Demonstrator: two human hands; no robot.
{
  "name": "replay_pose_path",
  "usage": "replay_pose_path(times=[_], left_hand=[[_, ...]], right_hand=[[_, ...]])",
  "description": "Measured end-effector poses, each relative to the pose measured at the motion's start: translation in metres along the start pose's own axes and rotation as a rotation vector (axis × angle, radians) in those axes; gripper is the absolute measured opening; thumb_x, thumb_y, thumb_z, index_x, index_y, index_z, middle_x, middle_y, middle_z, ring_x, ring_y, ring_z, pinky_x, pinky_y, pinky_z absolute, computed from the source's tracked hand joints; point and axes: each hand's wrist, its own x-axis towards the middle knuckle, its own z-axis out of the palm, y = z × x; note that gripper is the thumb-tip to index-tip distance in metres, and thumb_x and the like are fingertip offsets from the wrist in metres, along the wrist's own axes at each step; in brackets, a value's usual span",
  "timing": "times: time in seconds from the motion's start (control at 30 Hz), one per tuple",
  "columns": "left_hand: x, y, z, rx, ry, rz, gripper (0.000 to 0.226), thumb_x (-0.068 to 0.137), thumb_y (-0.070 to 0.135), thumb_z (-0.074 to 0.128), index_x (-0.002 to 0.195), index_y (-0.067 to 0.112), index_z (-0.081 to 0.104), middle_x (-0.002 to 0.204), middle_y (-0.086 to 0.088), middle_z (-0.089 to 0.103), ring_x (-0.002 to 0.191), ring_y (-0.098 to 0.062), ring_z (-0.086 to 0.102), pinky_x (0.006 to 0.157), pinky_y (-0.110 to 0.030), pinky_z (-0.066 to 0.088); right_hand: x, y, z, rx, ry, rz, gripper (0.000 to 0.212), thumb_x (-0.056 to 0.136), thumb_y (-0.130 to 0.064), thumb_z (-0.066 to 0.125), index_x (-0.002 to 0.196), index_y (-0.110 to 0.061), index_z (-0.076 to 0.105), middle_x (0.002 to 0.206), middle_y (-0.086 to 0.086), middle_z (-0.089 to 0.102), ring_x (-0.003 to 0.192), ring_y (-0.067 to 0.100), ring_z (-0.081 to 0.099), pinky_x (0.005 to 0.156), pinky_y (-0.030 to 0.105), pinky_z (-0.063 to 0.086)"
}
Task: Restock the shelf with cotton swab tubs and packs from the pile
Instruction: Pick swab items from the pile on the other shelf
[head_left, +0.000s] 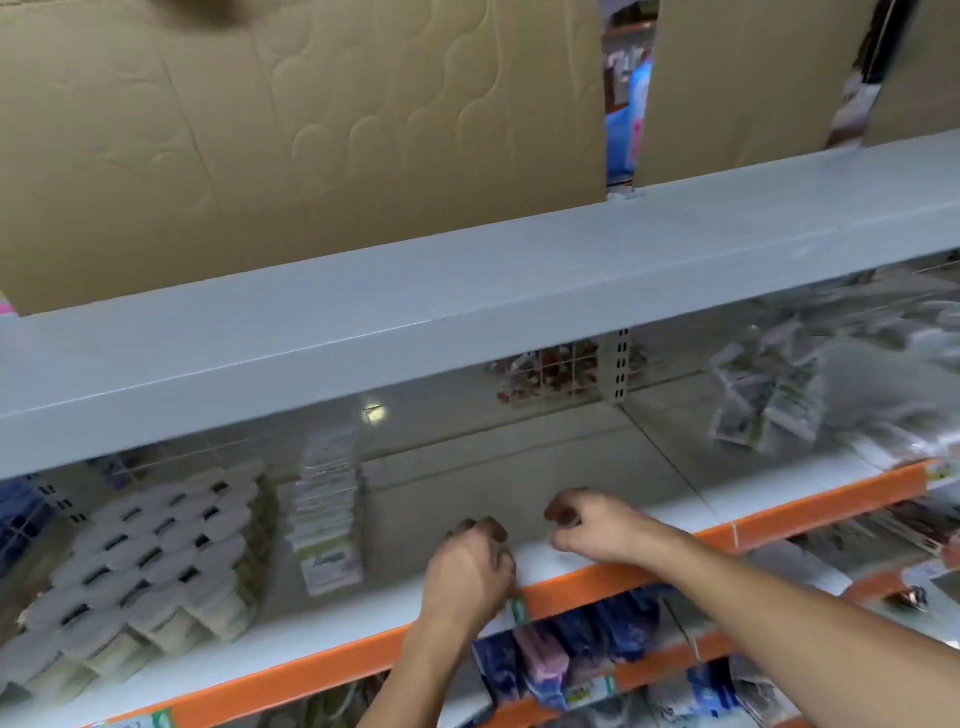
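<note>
The middle shelf (649, 483), grey with an orange front edge, is the landmark here. At its left end stands a block of cotton swab tubs (150, 561), white-lidded and packed in tight rows; the nearest tubs run out of view at the lower left. Just right of the tubs, a row of flat cotton swab packs (327, 514) stands on edge, one behind another; their print is too blurred to read.

Right of the packs, the shelf floor is bare. There the left hand (470, 564) hangs over the orange edge, its fingers curled inward; whether they pinch anything I cannot tell. Just right of it, apart from it, the right hand (597, 527) rests above the shelf floor with fingers curled too, and nothing can be made out in its grip.

At the shelf's right end lie clear bagged packs (769, 410), smeared by motion blur and cut off at the frame edge. Above the shelf, cardboard boxes (311, 130) sit on the grey upper shelf (467, 291). Below the orange edge, blue and pink packets (571, 654) show, partly hidden by the forearms.
</note>
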Motion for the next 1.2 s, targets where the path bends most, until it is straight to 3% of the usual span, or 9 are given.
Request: replay_pose_path(times=[0.27, 0.57, 0.67, 0.83, 1.2], left_hand=[[0.034, 0.101, 0.033, 0.023, -0.057, 0.157, 0.036, 0.091, 0.028, 0.051, 0.125, 0.021, 0.061, 0.126, -0.006, 0.063, 0.119, -0.026, 0.057, 0.096, -0.031, 0.047], [0.051, 0.209, 0.091, 0.008, -0.152, 0.323, 0.034, 0.092, 0.027, 0.053, 0.123, 0.019, 0.063, 0.125, -0.007, 0.064, 0.118, -0.026, 0.059, 0.097, -0.032, 0.046], [0.055, 0.237, 0.109, 0.005, -0.178, 0.373, 0.034, 0.092, 0.028, 0.053, 0.124, 0.019, 0.063, 0.128, -0.005, 0.064, 0.120, -0.024, 0.057, 0.098, -0.031, 0.045], [0.069, 0.268, 0.129, -0.021, -0.222, 0.392, 0.035, 0.093, 0.029, 0.053, 0.125, 0.021, 0.063, 0.129, -0.003, 0.063, 0.121, -0.021, 0.056, 0.097, -0.029, 0.045], [0.136, 0.327, 0.168, -0.094, -0.273, 0.407, 0.034, 0.093, 0.020, 0.053, 0.125, 0.015, 0.061, 0.132, -0.005, 0.062, 0.123, -0.020, 0.056, 0.100, -0.025, 0.042]], right_hand=[[-0.048, 0.078, -0.068, 0.023, 0.126, 0.107, 0.044, 0.085, -0.032, 0.067, 0.126, -0.018, 0.063, 0.119, 0.000, 0.065, 0.108, 0.016, 0.061, 0.093, 0.029, 0.050], [-0.085, 0.169, -0.109, 0.086, 0.284, 0.177, 0.031, 0.085, -0.034, 0.072, 0.115, -0.027, 0.067, 0.115, -0.008, 0.064, 0.099, 0.008, 0.060, 0.082, 0.020, 0.043], [-0.092, 0.196, -0.123, 0.139, 0.308, 0.218, 0.028, 0.086, -0.033, 0.072, 0.113, -0.029, 0.066, 0.112, -0.008, 0.063, 0.098, 0.009, 0.061, 0.084, 0.023, 0.049], [-0.098, 0.232, -0.140, 0.178, 0.342, 0.255, 0.025, 0.087, -0.030, 0.070, 0.112, -0.026, 0.066, 0.111, -0.005, 0.064, 0.102, 0.011, 0.062, 0.094, 0.030, 0.051], [-0.082, 0.291, -0.173, 0.225, 0.419, 0.279, 0.027, 0.089, -0.026, 0.068, 0.115, -0.023, 0.067, 0.105, -0.010, 0.062, 0.099, 0.008, 0.064, 0.089, 0.021, 0.050]])
